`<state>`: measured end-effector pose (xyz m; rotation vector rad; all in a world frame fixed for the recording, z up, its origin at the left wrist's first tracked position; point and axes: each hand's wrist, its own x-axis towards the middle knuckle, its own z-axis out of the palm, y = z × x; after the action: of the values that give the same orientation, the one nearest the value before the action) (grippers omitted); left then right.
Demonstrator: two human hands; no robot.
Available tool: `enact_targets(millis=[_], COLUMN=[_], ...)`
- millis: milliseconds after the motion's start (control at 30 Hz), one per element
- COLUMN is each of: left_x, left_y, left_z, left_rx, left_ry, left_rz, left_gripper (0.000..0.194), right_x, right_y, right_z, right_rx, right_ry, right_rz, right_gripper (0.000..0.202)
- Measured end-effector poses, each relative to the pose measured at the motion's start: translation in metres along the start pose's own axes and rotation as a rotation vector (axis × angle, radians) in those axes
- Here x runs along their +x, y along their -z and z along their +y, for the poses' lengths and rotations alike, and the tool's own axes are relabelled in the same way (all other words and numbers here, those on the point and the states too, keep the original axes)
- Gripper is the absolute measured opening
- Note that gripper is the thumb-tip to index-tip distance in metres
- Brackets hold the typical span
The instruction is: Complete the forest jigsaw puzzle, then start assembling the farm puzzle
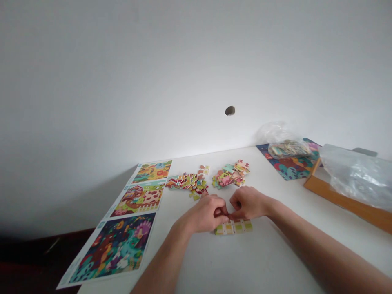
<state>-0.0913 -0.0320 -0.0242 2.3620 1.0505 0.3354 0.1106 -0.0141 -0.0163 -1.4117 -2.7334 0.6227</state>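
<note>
My left hand (206, 213) and my right hand (249, 203) meet over the table, fingers closed in a pinch. Between their fingertips is a small dark reddish puzzle piece (229, 217), mostly covered by the fingers. Just below lies a short strip of joined puzzle pieces (241, 226), green and yellow with white fence parts; my left thumb overlaps its upper edge. Beyond the left hand spreads a pile of loose puzzle pieces (186, 180). A second pile of puzzle pieces (228, 177), pink and green, sits behind the right hand.
Along the left edge lies a sheet with three pictures (143, 198). At the back right, a clear bag of pieces (288, 148) rests on a dark printed sheet (290, 169). An orange-edged box (337, 196) with clear plastic (358, 175) stands at right. The wall (199, 81) borders the table.
</note>
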Motion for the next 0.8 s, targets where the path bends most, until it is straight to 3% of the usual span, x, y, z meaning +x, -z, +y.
enact_targets(millis=[800], left_x=[0.0002], left_y=[-0.0014], left_z=[0.0022], left_rx=[0.054], left_ry=[0.031], left_rz=[-0.024], left_gripper=[0.024], right_x=[0.0013], right_y=[-0.0001], right_z=[-0.0003], right_rx=[-0.003], right_ry=[-0.006], right_rz=[-0.008], right_gripper=[0.025])
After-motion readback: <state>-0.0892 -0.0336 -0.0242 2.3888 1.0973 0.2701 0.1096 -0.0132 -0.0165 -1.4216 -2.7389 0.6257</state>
